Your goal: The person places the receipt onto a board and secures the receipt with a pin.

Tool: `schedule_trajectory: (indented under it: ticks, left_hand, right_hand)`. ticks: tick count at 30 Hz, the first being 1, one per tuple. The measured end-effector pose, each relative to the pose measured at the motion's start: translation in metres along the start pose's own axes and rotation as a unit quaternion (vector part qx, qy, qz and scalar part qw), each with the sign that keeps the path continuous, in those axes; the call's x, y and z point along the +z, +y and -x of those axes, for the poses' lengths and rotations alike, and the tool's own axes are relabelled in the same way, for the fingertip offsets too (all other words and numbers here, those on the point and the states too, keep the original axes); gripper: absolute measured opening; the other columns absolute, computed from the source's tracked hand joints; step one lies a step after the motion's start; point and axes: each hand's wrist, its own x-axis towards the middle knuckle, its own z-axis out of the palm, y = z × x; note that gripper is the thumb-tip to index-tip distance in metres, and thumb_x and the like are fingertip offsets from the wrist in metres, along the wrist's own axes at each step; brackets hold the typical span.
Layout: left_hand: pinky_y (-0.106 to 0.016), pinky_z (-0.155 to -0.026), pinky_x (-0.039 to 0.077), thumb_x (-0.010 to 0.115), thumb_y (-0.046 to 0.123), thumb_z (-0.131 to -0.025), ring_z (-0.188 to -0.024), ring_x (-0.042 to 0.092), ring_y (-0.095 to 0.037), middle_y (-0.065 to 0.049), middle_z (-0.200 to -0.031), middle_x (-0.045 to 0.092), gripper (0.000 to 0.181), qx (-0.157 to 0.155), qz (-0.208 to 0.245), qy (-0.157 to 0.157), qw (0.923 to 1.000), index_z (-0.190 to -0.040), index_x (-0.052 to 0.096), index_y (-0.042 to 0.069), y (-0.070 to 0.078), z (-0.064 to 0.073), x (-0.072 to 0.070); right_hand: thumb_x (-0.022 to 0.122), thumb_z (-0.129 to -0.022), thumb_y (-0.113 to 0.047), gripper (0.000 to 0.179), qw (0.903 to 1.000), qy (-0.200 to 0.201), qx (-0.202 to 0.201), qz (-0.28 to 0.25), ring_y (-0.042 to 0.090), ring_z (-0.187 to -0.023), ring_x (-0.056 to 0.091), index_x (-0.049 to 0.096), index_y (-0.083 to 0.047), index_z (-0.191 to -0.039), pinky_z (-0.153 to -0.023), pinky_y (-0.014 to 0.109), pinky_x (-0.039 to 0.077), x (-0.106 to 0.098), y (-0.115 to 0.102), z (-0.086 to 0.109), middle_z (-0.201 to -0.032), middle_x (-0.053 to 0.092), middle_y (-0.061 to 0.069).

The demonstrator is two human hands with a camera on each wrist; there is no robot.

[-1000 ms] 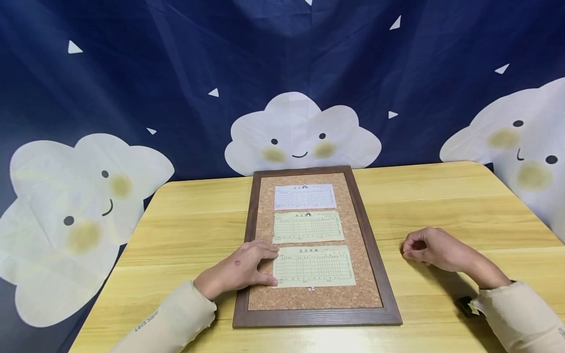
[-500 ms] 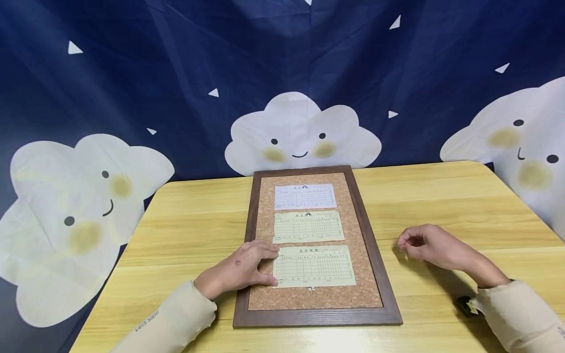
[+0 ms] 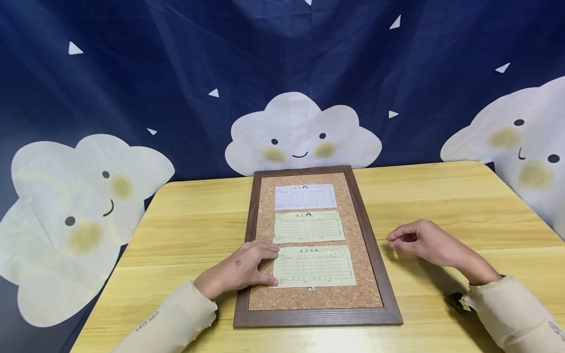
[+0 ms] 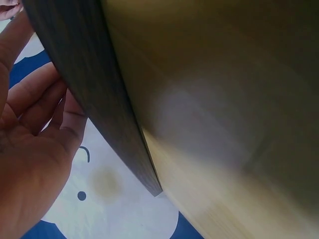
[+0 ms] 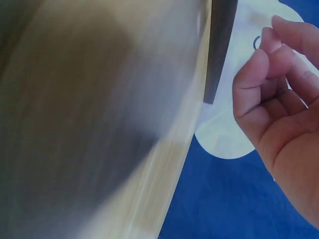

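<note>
A cork board (image 3: pixel 309 298) in a dark brown frame lies on the wooden table, bearing three printed slips in a column. My left hand (image 3: pixel 236 269) rests across the left side of the frame, with extended thumb and fingers touching the left edge of the lowest, pale green slip (image 3: pixel 314 266). Right of the board, my right hand (image 3: pixel 430 244) hovers low over the table, thumb and fingertips brought together toward the frame. I cannot tell whether something tiny sits between those fingertips. Farther up are a second green slip (image 3: pixel 308 228) and a whitish slip (image 3: pixel 305 197).
Small shiny pins show at the top of the whitish slip and the middle slip. A little silvery bit (image 3: pixel 312 289) lies at the lowest slip's bottom edge. Behind the table (image 3: pixel 194 215) hangs a dark blue curtain (image 3: pixel 194 59) with smiling clouds.
My right hand has risen from the tabletop and moved left toward the board, its fingertips drawing together. The left hand, the board and the slips have stayed in place.
</note>
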Motion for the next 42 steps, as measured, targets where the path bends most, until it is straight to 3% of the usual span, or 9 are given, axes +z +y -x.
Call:
schedule_trajectory:
  ticks: [5,10,25,34,42]
  left_hand:
    - [-0.047,-0.108,0.041,0.083,0.031,-0.082,-0.128,0.052,-0.032,-0.015,-0.136,0.06,0.057,-0.002,0.008,-0.004,1.0,-0.124,0.066,-0.005,0.0,0.0,0.0]
    - [-0.047,-0.109,0.041,0.083,0.031,-0.082,-0.129,0.052,-0.032,-0.015,-0.136,0.06,0.058,-0.002,0.008,-0.003,1.0,-0.124,0.066,-0.005,0.001,0.0,-0.001]
    - [-0.046,-0.109,0.041,0.084,0.03,-0.082,-0.128,0.052,-0.031,-0.015,-0.134,0.061,0.057,0.001,0.005,0.002,1.0,-0.124,0.067,-0.005,0.0,0.001,0.001]
    - [-0.046,-0.109,0.041,0.084,0.03,-0.08,-0.128,0.053,-0.031,-0.014,-0.135,0.061,0.057,0.001,-0.003,0.005,1.0,-0.122,0.067,-0.005,0.001,0.002,0.0]
    - [-0.046,-0.109,0.041,0.084,0.03,-0.081,-0.128,0.053,-0.031,-0.015,-0.135,0.061,0.057,0.003,-0.004,0.004,1.0,-0.123,0.067,-0.005,0.001,0.002,0.0]
  right_hand:
    - [0.071,-0.092,-0.008,0.012,0.9998,0.013,0.014,0.009,0.001,-0.082,0.064,0.076,0.0,-0.1,-0.069,0.023,0.056,0.002,-0.005,-0.002,-0.095,0.075,0.006]
    - [0.071,-0.093,-0.008,0.016,0.9996,0.017,0.016,-0.015,0.005,-0.082,0.067,0.076,0.003,-0.103,-0.07,0.023,0.057,0.006,-0.008,-0.004,-0.097,0.076,0.009]
    - [0.072,-0.091,-0.002,0.009,0.9981,0.021,-0.038,-0.042,0.003,-0.083,0.068,0.077,0.0,-0.097,-0.07,0.022,0.057,0.013,-0.009,-0.009,-0.093,0.076,0.008]
    - [0.072,-0.09,-0.002,0.008,0.9982,0.022,-0.038,-0.039,0.002,-0.084,0.066,0.078,-0.005,-0.095,-0.069,0.02,0.055,0.014,-0.01,-0.012,-0.095,0.076,0.007]
    - [0.074,-0.09,-0.006,0.004,0.9974,0.011,-0.039,-0.059,0.003,-0.074,0.063,0.076,-0.007,-0.093,-0.062,0.022,0.053,0.018,-0.013,-0.017,-0.085,0.074,0.0]
